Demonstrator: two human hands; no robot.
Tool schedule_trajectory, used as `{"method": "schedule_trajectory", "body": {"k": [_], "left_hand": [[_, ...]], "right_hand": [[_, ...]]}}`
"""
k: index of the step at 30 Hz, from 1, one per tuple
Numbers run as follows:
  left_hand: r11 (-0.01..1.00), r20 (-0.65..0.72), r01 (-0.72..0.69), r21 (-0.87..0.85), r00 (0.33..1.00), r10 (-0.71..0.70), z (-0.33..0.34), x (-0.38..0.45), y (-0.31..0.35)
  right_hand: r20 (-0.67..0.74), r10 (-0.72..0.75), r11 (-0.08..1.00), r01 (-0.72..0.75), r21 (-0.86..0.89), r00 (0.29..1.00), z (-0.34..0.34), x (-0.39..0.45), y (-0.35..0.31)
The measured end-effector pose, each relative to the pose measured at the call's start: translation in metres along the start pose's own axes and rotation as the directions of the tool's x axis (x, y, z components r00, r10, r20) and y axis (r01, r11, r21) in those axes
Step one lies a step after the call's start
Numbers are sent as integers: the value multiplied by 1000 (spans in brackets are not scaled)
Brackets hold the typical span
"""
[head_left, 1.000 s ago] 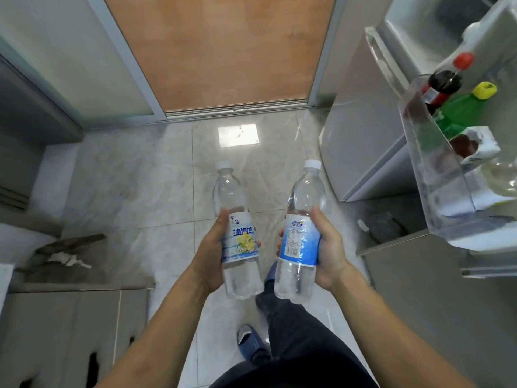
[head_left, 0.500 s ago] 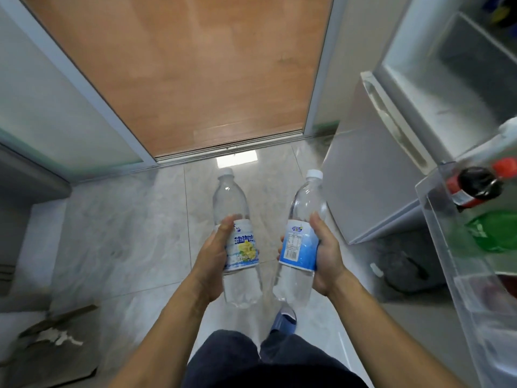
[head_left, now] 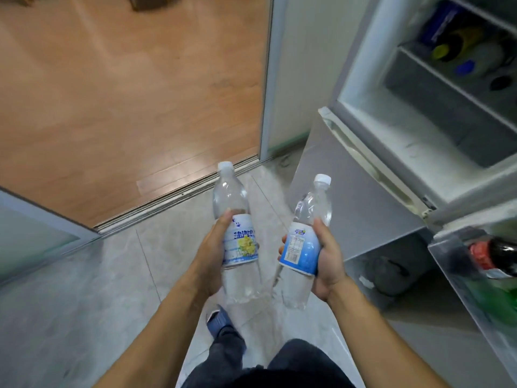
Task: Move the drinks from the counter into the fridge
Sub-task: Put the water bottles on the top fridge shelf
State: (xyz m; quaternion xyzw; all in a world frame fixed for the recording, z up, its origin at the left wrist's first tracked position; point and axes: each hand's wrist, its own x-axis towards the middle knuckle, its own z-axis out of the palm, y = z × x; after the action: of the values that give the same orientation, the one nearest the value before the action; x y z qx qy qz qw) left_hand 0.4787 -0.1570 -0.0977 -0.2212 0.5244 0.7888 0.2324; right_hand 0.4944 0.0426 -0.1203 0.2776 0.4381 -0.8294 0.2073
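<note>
The fridge (head_left: 436, 113) interior has come into view; each hand (head_left: 212, 256) (head_left: 328, 264) grips one water bottle (head_left: 237, 239) (head_left: 303, 247).

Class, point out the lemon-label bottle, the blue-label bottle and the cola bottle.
lemon-label bottle (head_left: 242, 242): head view, on its label.
blue-label bottle (head_left: 299, 249): head view, on its label.
cola bottle (head_left: 500, 254): head view, on its dark shoulder.
</note>
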Motion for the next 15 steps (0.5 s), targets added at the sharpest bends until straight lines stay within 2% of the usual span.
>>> {"method": "schedule_trajectory", "body": {"k": [9, 15], "left_hand": [[993, 260, 31, 111, 964, -60, 30, 101, 93], [974, 327, 39, 222, 938, -112, 92, 164, 126]], "right_hand": [[-106, -148, 969, 166, 184, 983, 30, 47, -58], [-185, -245, 934, 283, 218, 952, 22, 80, -119]]}}
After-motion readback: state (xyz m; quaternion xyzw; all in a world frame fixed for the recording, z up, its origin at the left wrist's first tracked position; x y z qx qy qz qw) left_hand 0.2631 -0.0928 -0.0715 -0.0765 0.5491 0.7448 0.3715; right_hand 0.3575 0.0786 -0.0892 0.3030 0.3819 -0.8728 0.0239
